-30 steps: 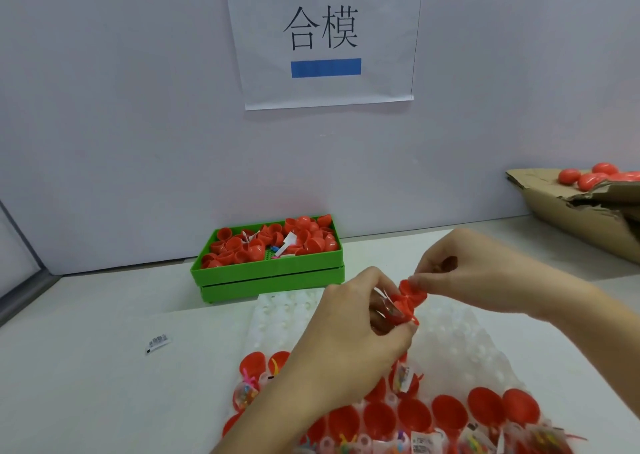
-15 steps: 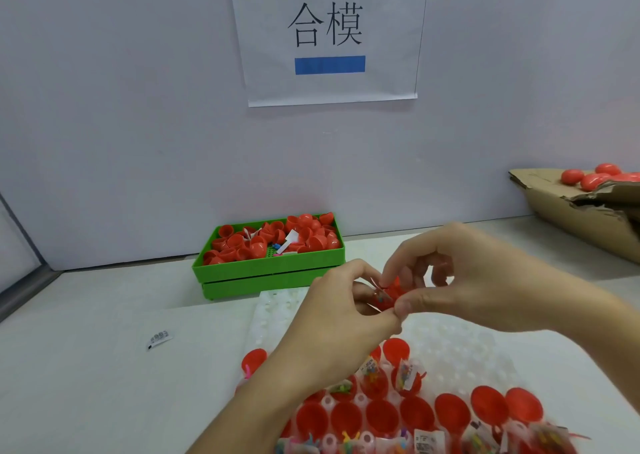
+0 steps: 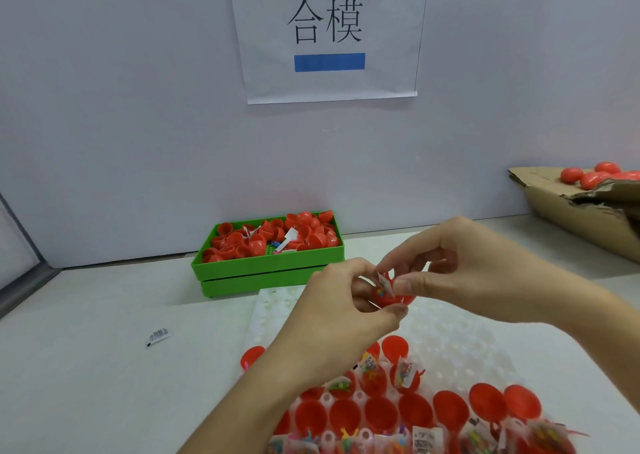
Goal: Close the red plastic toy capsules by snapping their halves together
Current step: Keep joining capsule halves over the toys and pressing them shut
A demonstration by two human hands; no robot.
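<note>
Both hands pinch one capsule (image 3: 388,294) above the tray (image 3: 450,335): left hand (image 3: 341,301) steadies it, right hand (image 3: 446,266) tucks the slip in, probably so the halves can snap.

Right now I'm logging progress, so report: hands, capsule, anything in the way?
Left hand and right hand both pinch one red capsule, lifted above white tray. Paper slip sticks out at the seam.
</note>
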